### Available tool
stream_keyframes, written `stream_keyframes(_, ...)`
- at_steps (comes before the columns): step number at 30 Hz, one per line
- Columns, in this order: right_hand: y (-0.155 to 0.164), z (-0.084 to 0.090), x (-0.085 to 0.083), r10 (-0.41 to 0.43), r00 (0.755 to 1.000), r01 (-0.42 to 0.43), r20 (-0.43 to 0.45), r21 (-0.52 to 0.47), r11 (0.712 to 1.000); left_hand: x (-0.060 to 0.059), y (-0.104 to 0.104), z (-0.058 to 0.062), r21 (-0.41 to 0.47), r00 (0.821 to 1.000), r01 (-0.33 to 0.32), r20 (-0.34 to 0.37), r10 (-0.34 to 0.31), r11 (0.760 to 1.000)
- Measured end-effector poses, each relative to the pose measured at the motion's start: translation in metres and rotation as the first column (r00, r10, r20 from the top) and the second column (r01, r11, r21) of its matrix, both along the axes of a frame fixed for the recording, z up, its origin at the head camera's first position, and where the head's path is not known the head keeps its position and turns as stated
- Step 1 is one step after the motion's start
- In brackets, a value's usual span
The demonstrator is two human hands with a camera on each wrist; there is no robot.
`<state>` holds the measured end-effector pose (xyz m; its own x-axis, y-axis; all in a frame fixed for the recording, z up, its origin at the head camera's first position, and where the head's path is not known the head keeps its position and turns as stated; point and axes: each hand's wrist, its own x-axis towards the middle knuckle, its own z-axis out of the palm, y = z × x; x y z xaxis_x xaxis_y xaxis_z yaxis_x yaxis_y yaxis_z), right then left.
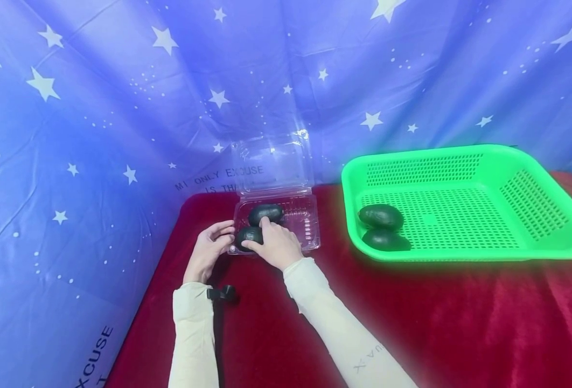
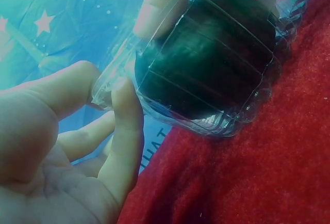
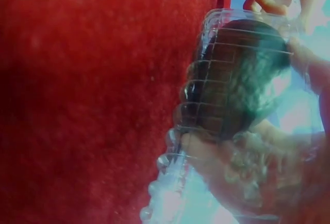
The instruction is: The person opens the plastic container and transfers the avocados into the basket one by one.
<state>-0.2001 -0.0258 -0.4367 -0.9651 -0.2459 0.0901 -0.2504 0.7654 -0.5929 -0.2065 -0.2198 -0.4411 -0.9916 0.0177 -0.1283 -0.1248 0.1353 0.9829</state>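
Observation:
A clear plastic clamshell box stands open on the red cloth, its lid tipped up at the back. Two dark avocados lie inside it. My right hand reaches in and grips the near avocado, with its forefinger touching the far avocado. My left hand pinches the box's left front corner between thumb and fingers. In the left wrist view the near avocado shows through the ribbed wall. In the right wrist view it shows through the box wall.
A green perforated basket sits to the right on the red cloth, with two more avocados in its near left corner. Blue star-patterned fabric hangs behind and to the left.

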Motion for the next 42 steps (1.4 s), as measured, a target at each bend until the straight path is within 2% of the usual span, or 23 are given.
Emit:
stream_keyframes(8, 0.001, -0.002, 0.001, -0.009, 0.999, 0.008, -0.046, -0.03, 1.0, 0.0, -0.001, 0.0, -0.005, 1.0, 0.005, -0.002, -0.005, 1.0)
stream_keyframes(26, 0.005, 0.005, 0.003, 0.021, 0.983, -0.026, -0.183, -0.025, 0.999, -0.001, -0.002, 0.002, -0.026, 1.0, 0.008, 0.001, -0.008, 1.0)
stream_keyframes(34, 0.01, 0.014, 0.004, 0.025, 0.964, -0.033, -0.263, -0.026, 0.999, -0.001, -0.003, 0.002, -0.049, 1.0, 0.012, 0.009, -0.012, 0.999)
stream_keyframes(42, 0.018, 0.026, 0.008, 0.002, 0.965, -0.013, -0.262, -0.041, 0.999, 0.002, -0.002, 0.003, -0.037, 0.999, 0.037, -0.039, -0.038, 0.999)
